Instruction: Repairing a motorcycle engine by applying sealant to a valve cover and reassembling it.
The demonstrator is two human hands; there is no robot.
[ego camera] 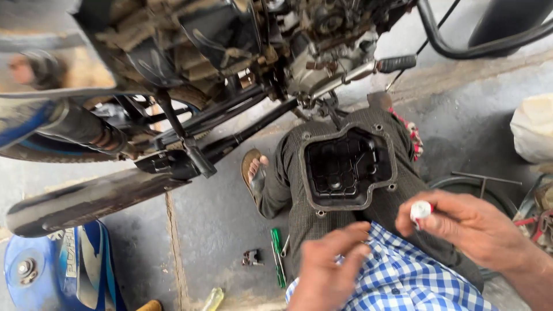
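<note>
Motorcycle [230, 75] propped on the concrete floor [213, 224], engine [328, 52] exposed and grimy, footpeg [396, 63] jutting right. Long dull exhaust pipe [86, 201] runs low at left, above a blue fuel tank [55, 270] lying on the floor. Green-handled screwdrivers [278, 256] and a small metal part [252, 257] lie close together on the floor. Yellow-handled tool [212, 299] at bottom edge. White sack [533, 129] at right. Sandalled foot [253, 173] beneath the frame.
</note>
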